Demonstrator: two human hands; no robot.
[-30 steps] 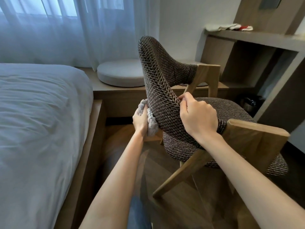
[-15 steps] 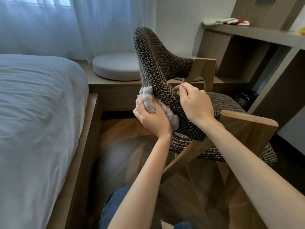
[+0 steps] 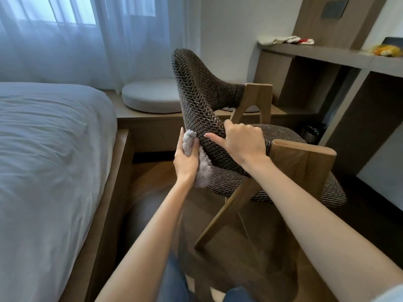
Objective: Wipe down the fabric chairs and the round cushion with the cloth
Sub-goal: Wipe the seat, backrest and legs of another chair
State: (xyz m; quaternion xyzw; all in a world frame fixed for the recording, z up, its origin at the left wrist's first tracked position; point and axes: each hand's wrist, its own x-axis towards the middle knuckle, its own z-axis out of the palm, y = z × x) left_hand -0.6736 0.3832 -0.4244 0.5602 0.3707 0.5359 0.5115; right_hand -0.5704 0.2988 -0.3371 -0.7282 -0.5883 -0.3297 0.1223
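A chair with dark woven fabric and wooden legs stands in the middle, its curved backrest toward me. My left hand grips a pale fluffy cloth and presses it against the outer left side of the backrest, low down. My right hand holds the backrest's top edge from the right, thumb over the rim and forefinger stretched along the fabric. A round grey cushion lies on the window bench behind the chair.
A bed with white bedding fills the left, its wooden frame close to the chair. A wooden desk with shelves stands at the right, with cloths and small items on top. Sheer curtains hang behind.
My left hand with the cloth has slid along the backrest's outer side and turned so the cloth sits between palm and fabric. My right forefinger has stretched out along the backrest.
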